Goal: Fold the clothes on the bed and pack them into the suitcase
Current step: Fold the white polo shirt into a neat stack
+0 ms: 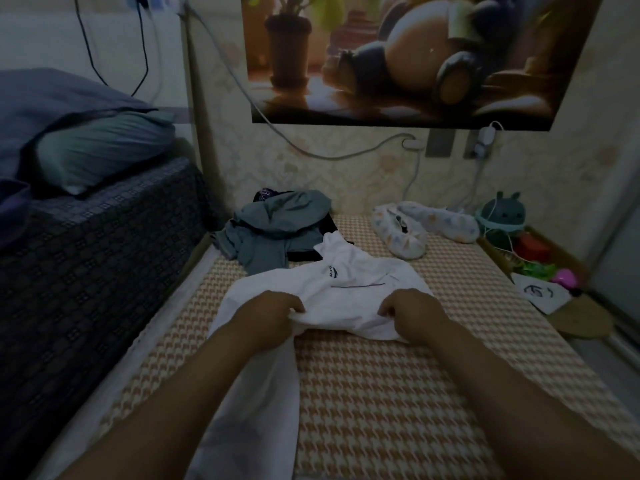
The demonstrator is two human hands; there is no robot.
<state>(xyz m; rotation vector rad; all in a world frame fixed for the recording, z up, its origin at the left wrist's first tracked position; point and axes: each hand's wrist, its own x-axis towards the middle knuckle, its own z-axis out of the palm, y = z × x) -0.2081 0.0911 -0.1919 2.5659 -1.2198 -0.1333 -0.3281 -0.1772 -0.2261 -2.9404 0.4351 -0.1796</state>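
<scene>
Pinching white shirt [353, 289] between curled fingers are left hand [273, 315] and right hand [414, 315], grey clothes [273, 230] beyond

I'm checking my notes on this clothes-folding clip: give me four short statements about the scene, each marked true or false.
1. The left hand and the right hand both grip the white garment. True.
2. The grey-green garment lies nearer the camera than the white garment. False: it lies beyond it, toward the wall.
3. The white garment is folded into a neat square. False: it lies spread and rumpled on the houndstooth sheet.
4. A poster hangs on the wall. True.
</scene>
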